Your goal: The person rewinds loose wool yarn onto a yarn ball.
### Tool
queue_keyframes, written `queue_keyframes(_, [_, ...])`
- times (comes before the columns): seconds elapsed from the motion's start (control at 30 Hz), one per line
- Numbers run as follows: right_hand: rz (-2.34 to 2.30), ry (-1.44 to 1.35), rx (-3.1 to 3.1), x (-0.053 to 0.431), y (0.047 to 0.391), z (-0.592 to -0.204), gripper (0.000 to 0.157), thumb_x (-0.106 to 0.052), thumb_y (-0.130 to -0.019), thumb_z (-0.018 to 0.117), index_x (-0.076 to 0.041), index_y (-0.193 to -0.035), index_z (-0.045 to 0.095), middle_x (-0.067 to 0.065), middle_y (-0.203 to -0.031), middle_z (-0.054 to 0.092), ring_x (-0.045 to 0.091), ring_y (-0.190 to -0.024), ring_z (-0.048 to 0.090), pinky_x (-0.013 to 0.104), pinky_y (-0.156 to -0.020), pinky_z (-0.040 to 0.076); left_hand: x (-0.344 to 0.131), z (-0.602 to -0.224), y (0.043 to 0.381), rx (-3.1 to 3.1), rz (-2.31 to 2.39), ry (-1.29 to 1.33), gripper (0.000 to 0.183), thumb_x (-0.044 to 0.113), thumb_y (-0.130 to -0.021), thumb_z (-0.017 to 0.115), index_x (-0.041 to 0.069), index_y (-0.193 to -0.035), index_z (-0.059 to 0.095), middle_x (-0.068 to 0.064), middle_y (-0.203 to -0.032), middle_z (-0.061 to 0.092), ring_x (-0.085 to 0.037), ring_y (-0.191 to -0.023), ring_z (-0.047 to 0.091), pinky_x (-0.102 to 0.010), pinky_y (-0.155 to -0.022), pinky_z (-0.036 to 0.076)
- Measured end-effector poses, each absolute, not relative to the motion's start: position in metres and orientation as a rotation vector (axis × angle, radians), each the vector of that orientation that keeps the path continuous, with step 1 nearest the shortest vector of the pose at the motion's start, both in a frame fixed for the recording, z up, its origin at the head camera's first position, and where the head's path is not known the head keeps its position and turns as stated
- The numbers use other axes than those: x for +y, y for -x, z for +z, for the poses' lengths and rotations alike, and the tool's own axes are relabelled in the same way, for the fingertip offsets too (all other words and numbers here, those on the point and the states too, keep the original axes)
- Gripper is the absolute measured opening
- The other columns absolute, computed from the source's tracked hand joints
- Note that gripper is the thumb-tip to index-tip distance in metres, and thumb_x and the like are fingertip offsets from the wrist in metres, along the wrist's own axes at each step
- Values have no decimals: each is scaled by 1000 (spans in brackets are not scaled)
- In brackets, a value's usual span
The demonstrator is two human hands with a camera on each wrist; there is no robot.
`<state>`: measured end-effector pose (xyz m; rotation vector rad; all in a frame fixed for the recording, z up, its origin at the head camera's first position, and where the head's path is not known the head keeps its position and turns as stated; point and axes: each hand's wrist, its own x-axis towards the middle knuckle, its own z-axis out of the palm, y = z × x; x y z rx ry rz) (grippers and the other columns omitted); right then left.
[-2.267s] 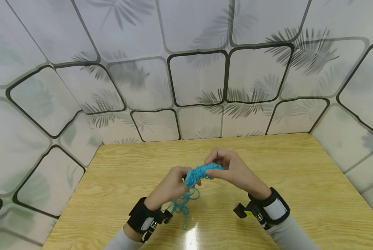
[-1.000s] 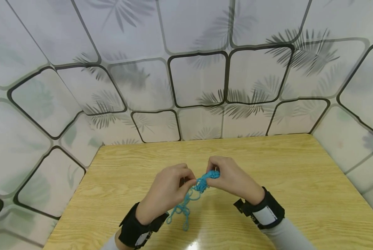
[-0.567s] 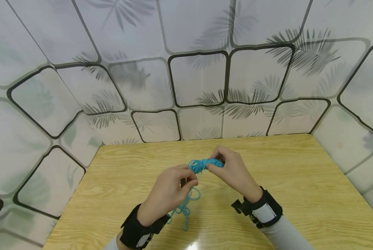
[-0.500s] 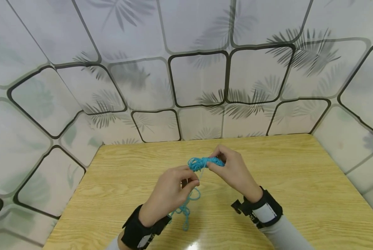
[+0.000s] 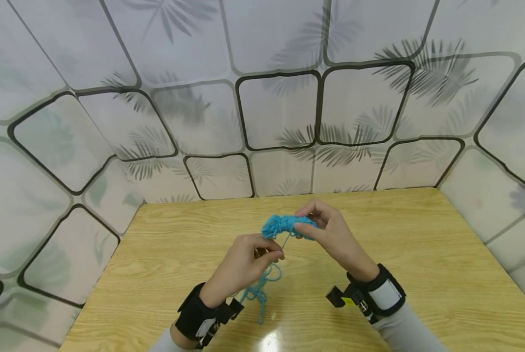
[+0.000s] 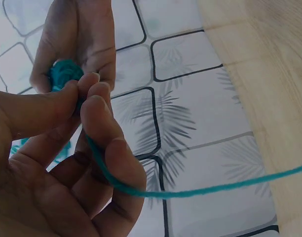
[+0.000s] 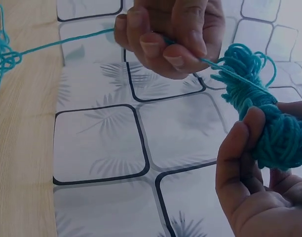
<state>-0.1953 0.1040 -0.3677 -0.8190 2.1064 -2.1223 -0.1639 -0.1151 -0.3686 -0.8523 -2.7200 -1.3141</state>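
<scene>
A small bundle of blue yarn [image 5: 284,225], wound round its middle with loops at its end, is held up above the table. My right hand [image 5: 332,234] grips its right end between thumb and fingers. My left hand [image 5: 249,261] pinches the yarn strand [image 7: 235,75] that runs taut from the bundle's middle. Past the left fingers the strand trails on, as the trailing strand [image 6: 205,190] in the left wrist view shows. It leads to a loose tangle of the same yarn [image 5: 257,293] on the table, partly behind the left hand and wrist.
The wood-grain table [image 5: 192,230] is enclosed by pale panels [image 5: 280,112] with a leaf and dark-outline print at the back and sides. Both wrists wear black straps with small cameras; the right strap [image 5: 378,291] hangs over the table.
The bundle has risen and turned between the hands. My left hand went from holding its end to pinching the strand, now drawn out between the hands. The tangle on the table has barely shifted.
</scene>
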Motion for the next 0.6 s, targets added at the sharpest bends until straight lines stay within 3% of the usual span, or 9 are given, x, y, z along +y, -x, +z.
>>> queue_keyframes(0.13, [-2096, 901, 1970, 107, 193, -365, 11, -1, -96, 60, 1, -106, 56, 7, -105, 59, 13, -82, 64, 21, -72, 57, -119, -373, 173, -2720, -1477, 857, 15, -2, -89, 66, 7, -88, 78, -9, -85, 77, -7, -68, 67, -26, -56, 55])
queue_keyframes(0.27, [-2007, 1000, 1847, 108, 191, -363, 10, -2, -96, 61, 0, -105, 57, 8, -106, 58, 14, -84, 62, 20, -72, 55, -122, -373, 179, -2703, -1508, 882, 16, -4, -88, 67, 8, -86, 77, -7, -81, 76, -7, -63, 61, -23, -55, 51])
queue_keyframes(0.4, [-1894, 1133, 1801, 108, 191, -364, 11, 0, -95, 62, 6, -102, 57, 9, -102, 57, 14, -79, 59, 20, -68, 53, -125, -369, 185, -2708, -1446, 914, 14, 6, -93, 67, 13, -85, 76, -3, -79, 74, -12, -59, 60, -22, -52, 49])
queue_keyframes(0.6, [-1768, 1268, 1739, 109, 193, -367, 9, 5, -92, 63, 4, -99, 58, 9, -98, 59, 11, -73, 58, 21, -66, 53, -126, -360, 187, -2727, -1386, 915, 11, 11, -92, 69, 11, -84, 76, -7, -74, 72, -14, -58, 60, -22, -49, 46])
